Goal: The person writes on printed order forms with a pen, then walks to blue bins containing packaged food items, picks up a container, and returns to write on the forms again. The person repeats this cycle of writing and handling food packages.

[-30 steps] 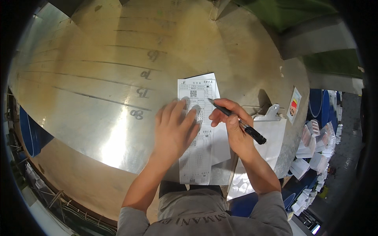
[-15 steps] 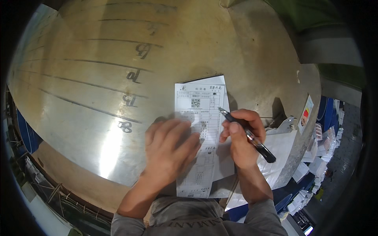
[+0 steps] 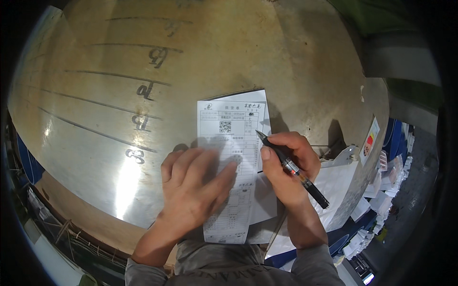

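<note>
A long printed form [image 3: 207,126] with a square code and ruled boxes lies on top of other white sheets [image 3: 269,205]. My left hand [image 3: 191,190] rests over the form's left side, palm down with fingers apart; its fingertips are partly blurred. Between the thumb and fingers of my right hand [image 3: 293,167] is a black pen [image 3: 315,193], its tip by the right-hand column of the form. Whether the tip touches the paper I cannot tell.
The metal worktable [image 3: 267,52] bears handwritten marks and dark lines at left. To my right lies a clipboard [image 3: 344,155] with white paper, near a colourful sticker [image 3: 369,136]. Beyond the table's right edge are blue bins [image 3: 393,138] and several packets.
The form and both hands now sit a little further left in the view, as do the table marks. A handwritten entry on the form no longer shows. The pen stays in my right hand.
</note>
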Demonstrator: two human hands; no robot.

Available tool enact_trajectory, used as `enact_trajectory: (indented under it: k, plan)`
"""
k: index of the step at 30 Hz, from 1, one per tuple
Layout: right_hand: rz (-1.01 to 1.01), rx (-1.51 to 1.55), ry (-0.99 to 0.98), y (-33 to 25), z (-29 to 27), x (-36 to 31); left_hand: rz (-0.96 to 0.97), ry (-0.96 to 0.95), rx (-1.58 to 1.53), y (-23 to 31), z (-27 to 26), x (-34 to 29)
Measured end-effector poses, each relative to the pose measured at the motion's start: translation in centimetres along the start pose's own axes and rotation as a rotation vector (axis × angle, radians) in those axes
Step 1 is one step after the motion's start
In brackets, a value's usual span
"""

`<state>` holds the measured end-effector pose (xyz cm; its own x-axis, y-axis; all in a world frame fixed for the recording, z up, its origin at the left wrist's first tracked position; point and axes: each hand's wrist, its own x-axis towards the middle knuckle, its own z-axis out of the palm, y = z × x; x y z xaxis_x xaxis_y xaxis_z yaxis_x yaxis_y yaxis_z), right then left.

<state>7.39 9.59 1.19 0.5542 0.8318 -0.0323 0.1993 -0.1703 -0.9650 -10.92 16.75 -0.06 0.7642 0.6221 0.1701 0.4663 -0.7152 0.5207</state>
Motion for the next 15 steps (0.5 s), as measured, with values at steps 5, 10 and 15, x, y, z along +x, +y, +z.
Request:
enact_trajectory:
  k: [5, 10, 15]
  plan:
    - [-0.069, -0.153, 0.036, 0.7, -0.4, -0.1, -0.004, -0.024, 0.015, -0.2, 0.1, 0.0]
    - [-0.155, -0.285, -0.009, 1.3, -0.5, 0.0, -0.01, -0.03, 0.004, -0.2, 0.2, 0.2]
    - [-0.118, -0.31, -0.037, 0.9, -0.5, 0.1, -0.008, -0.041, 0.013, -0.1, 0.2, 0.1]
